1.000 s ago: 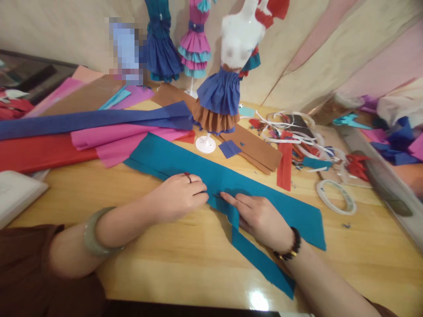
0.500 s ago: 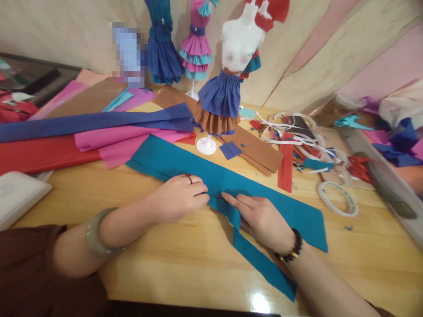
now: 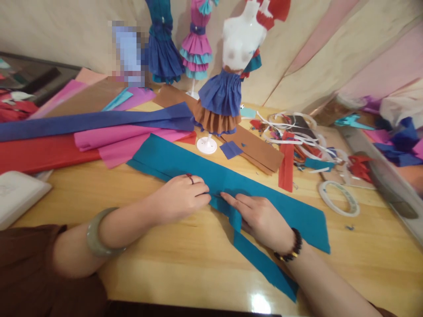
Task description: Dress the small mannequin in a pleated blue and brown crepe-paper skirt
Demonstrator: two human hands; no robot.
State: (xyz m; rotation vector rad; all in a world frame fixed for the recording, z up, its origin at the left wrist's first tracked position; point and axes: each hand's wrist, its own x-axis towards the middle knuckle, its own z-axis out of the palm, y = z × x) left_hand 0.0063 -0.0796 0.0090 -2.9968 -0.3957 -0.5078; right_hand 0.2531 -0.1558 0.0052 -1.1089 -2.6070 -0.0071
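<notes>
A long folded sheet of teal crepe paper (image 3: pixel 280 200) lies slantwise across the table. My left hand (image 3: pixel 185 198) pinches its near edge with the fingertips, close to the cut. My right hand (image 3: pixel 261 218) is closed round scissors (image 3: pixel 216 195), the index finger stretched along them. Only the thin dark blade tips show at the paper; the handles are hidden under the hand. A narrow teal strip (image 3: pixel 264 266), partly cut from the near edge, folds over beside the right hand and trails towards the table's front.
A white mannequin (image 3: pixel 243 42) in a ruffled blue and brown skirt stands behind the sheet. Blue (image 3: pixel 99 121), pink and red paper lies left. Right are brown paper (image 3: pixel 261 149), scraps and a tape roll (image 3: pixel 339 199). A white box (image 3: pixel 23 198) sits at the left edge.
The scissor blades show as a thinner line at the paper than before. The teal sheet's right end has shifted very slightly right. Both hands stay almost in place.
</notes>
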